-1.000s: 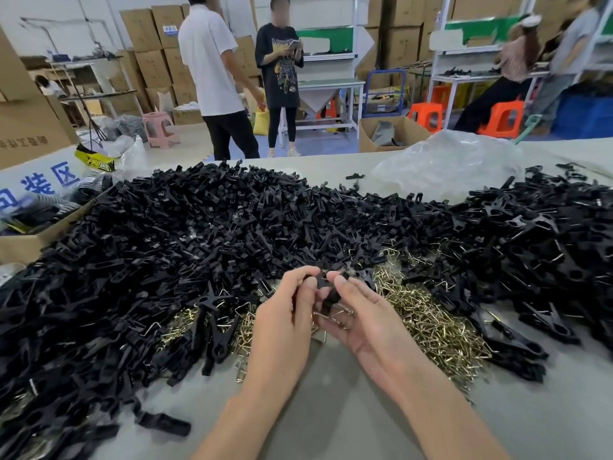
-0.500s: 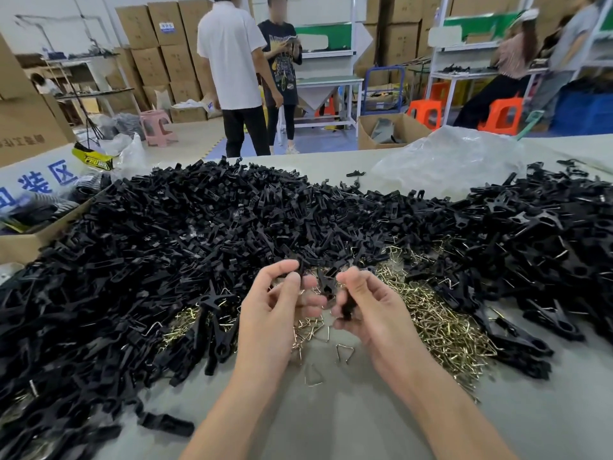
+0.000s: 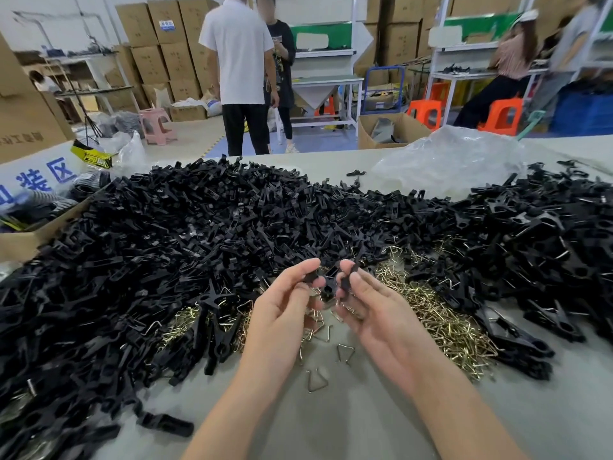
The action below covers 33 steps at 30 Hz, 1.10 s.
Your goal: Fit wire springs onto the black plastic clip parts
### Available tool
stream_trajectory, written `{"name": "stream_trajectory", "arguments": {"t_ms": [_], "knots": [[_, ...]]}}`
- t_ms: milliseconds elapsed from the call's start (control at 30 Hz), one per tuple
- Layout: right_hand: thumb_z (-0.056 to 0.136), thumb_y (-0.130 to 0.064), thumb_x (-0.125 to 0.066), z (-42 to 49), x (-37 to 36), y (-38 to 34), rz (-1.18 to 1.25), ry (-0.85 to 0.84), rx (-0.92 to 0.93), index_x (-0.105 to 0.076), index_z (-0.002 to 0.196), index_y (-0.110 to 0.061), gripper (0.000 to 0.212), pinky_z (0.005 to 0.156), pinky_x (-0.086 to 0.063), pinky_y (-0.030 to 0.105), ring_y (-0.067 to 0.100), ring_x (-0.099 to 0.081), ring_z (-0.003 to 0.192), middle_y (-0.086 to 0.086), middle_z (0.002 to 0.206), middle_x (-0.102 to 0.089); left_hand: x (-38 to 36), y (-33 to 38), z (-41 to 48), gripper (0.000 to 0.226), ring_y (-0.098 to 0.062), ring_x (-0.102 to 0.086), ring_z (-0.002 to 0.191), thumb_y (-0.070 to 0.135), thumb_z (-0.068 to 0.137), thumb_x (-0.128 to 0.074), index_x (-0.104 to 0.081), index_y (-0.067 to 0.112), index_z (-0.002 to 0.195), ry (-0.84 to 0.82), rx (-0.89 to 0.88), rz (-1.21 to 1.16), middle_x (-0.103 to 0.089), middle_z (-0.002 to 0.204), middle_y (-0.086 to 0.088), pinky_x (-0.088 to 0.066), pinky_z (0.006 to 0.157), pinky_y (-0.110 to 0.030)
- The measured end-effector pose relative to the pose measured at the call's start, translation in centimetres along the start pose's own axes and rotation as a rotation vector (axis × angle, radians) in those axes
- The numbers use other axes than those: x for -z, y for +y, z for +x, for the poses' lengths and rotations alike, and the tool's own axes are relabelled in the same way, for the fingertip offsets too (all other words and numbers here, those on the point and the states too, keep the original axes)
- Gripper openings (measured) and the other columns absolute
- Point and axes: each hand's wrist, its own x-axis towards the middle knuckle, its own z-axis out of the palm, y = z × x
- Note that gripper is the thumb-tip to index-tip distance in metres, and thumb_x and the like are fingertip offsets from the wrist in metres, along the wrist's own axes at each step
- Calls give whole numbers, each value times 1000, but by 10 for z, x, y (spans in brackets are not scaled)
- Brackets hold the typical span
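A huge heap of black plastic clip parts (image 3: 205,247) covers the table from the left to the far right. In front of it lies a pile of brass-coloured wire springs (image 3: 441,323). My left hand (image 3: 282,313) pinches one black clip half (image 3: 311,277) between thumb and forefinger. My right hand (image 3: 371,307) pinches a second black clip half (image 3: 346,282) close beside it, above the springs. Three loose springs (image 3: 316,380) lie on the bare table just below my hands.
A crumpled clear plastic bag (image 3: 451,161) lies at the back right of the grey table (image 3: 331,426). A cardboard box (image 3: 23,240) stands at the left edge. Two people (image 3: 238,68) stand beyond the table; others sit at benches on orange stools (image 3: 501,114).
My hands rose slightly from the spring pile and now hold one clip half each, close together. The person in the white shirt stepped right, in front of the other.
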Motion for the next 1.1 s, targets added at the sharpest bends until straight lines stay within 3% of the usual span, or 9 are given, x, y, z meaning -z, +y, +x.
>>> {"name": "stream_trajectory", "arguments": {"t_ms": [100,233,333,467,667,833,900,1100], "knots": [[84,-14,-69,-2,0,1,-10,-25,4,-81,103,-16,22,78,-60,30,16,-69,87,8,106,-76,-1,-2,-2,36,-13,-68,85,12,103,-53,-67,45,103,22,-95,126,-74,103,11,-56,75,-30],[82,-16,-71,-3,-3,5,-36,-67,48,-81,103,-15,23,77,-60,31,16,-71,83,10,106,-76,-2,-5,-2,26,-6,-68,82,18,101,-58,-58,44,103,69,-92,112,-75,105,11,-53,73,-20],[83,-17,-72,-3,-3,6,-50,-81,79,-80,106,-14,25,78,-59,29,17,-72,88,12,111,-76,-4,-7,0,23,1,-70,96,15,101,-58,-60,33,114,56,-81,92,-74,109,19,-51,78,-13],[85,-18,-71,-4,-3,5,-68,-78,105,-79,107,-15,23,78,-59,27,16,-73,89,13,113,-76,-4,-5,0,21,-2,-70,99,9,101,-57,-64,25,114,-13,-80,85,-76,106,14,-51,80,-11],[83,-19,-71,-4,-4,5,-73,-65,131,-79,105,-13,24,78,-59,27,19,-74,91,14,112,-76,-2,-8,0,20,-2,-71,96,12,101,-57,-66,26,112,-27,-93,106,-76,103,14,-50,73,-9],[84,-18,-70,-4,-4,5,-68,-48,125,-77,109,-10,26,77,-59,26,22,-74,93,17,114,-75,-2,-11,-1,21,-3,-70,101,17,102,-57,-67,28,116,-42,-76,138,-76,106,13,-51,81,-14],[82,-19,-71,-4,-4,5,-64,-42,127,-78,107,-11,27,77,-59,26,22,-73,94,17,115,-74,-2,-12,-2,21,-5,-69,97,21,102,-57,-67,29,118,-44,-52,139,-76,107,11,-52,78,-18],[92,-12,-66,-2,0,4,-65,-43,152,-78,107,-11,19,81,-60,30,27,-74,102,17,115,-74,-7,-13,-7,24,-2,-68,91,35,98,-62,-63,41,121,-26,-146,337,-71,103,22,-49,68,-10]]}}
